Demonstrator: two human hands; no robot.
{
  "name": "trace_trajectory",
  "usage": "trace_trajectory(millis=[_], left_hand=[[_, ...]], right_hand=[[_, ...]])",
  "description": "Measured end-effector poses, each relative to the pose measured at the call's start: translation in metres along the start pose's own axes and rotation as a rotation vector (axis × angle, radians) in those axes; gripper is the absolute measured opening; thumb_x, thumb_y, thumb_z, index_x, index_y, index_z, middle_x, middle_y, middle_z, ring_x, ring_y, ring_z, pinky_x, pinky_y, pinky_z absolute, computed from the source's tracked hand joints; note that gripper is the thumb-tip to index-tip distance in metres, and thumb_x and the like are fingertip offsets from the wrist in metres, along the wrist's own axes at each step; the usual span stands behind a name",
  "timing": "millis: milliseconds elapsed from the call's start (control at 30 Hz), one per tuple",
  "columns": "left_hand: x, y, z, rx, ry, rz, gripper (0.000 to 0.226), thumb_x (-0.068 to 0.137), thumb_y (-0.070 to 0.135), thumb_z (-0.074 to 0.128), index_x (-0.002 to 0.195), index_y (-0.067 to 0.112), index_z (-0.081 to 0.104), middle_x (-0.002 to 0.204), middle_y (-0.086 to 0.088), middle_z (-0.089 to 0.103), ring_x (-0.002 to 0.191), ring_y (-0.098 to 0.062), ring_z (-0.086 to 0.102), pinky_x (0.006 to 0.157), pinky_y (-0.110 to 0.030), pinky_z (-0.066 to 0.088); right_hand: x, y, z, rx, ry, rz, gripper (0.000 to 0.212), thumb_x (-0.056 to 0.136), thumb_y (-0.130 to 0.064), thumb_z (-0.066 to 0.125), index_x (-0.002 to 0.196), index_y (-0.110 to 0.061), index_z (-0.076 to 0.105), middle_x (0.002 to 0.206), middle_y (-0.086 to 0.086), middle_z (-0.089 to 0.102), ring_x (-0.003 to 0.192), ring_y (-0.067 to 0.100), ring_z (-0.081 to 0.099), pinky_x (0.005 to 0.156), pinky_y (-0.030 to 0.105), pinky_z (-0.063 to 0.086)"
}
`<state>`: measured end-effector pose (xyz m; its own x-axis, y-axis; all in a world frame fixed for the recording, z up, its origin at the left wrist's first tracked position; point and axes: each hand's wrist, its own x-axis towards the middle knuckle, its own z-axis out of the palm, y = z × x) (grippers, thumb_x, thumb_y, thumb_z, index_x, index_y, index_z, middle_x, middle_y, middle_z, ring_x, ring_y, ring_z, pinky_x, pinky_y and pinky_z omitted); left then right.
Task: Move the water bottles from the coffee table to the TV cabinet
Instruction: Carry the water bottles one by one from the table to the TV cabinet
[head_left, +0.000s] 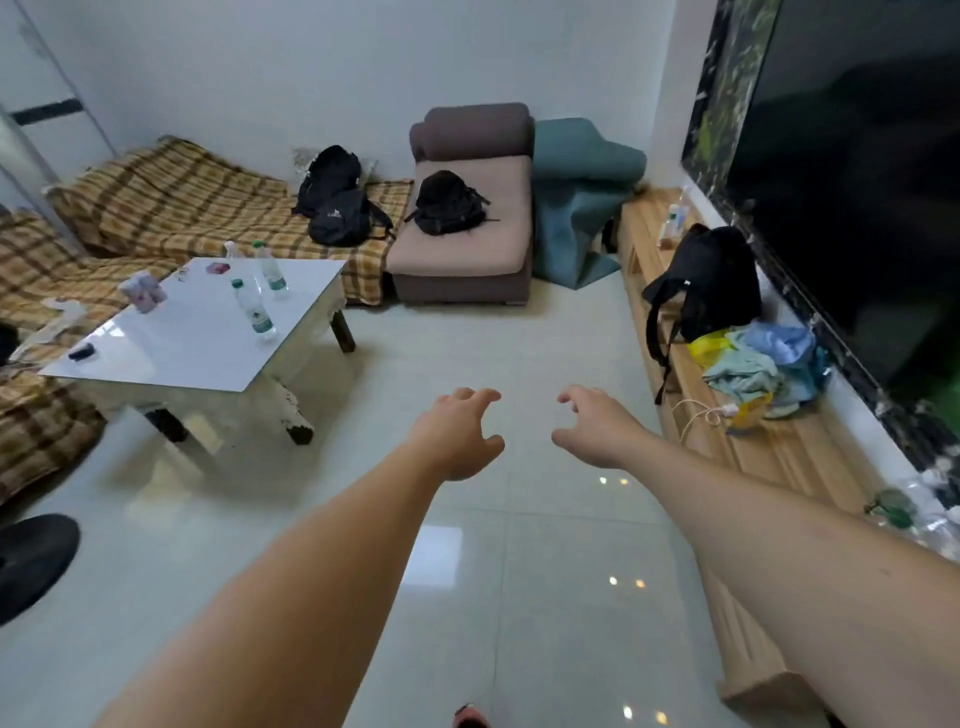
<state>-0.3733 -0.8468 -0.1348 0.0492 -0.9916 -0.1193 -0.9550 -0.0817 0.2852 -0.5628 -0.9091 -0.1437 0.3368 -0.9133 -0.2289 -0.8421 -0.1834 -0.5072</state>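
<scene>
Three clear water bottles stand on the white coffee table (171, 358) at the left: a near one with a green cap (254, 312), a farther green-capped one (270, 267), and a white-capped one (232, 252) behind. The wooden TV cabinet (779, 457) runs along the right wall under the dark TV (857, 182); a bottle (672, 221) stands at its far end and more plastic bottles (904, 514) lie at its near end. My left hand (460, 434) and my right hand (595, 426) reach out over the floor, fingers apart, holding nothing.
On the cabinet sit a black backpack (701, 286), bundled clothes and bags (763, 358) and a white cable. A pink tissue pack (143, 291) and a small dark object (82, 351) lie on the table. Plaid sofa, brown armchair with backpacks, teal cushions beyond. Glossy tiled floor between.
</scene>
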Motion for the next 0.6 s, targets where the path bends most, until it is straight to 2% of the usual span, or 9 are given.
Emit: trace_trajectory(millis=[367,600], left_hand=[[-0.114,-0.080,-0.035,0.009,0.111,-0.136,0.061,0.088,0.038,0.053,0.144,0.030,0.031,0.147,-0.001,0.038,0.131,-0.025,0.037,0.100,-0.040,0.040],[-0.194,-0.193,-0.067,-0.086,0.181,-0.267,0.061,0.086,0.039,0.051,0.143,0.033,0.031,0.147,0.001,0.037,0.132,-0.023,0.036,0.100,-0.041,0.042]], right_hand=[[-0.034,-0.102,0.044,-0.117,-0.069,-0.172,0.056,0.083,-0.032,0.058,0.136,-0.020,0.045,0.136,0.005,0.049,0.119,0.024,0.050,0.093,0.033,0.044],[-0.052,-0.224,0.105,-0.154,-0.105,-0.270,0.054,0.085,-0.032,0.058,0.136,-0.018,0.046,0.136,0.007,0.051,0.120,0.024,0.050,0.095,0.034,0.044]])
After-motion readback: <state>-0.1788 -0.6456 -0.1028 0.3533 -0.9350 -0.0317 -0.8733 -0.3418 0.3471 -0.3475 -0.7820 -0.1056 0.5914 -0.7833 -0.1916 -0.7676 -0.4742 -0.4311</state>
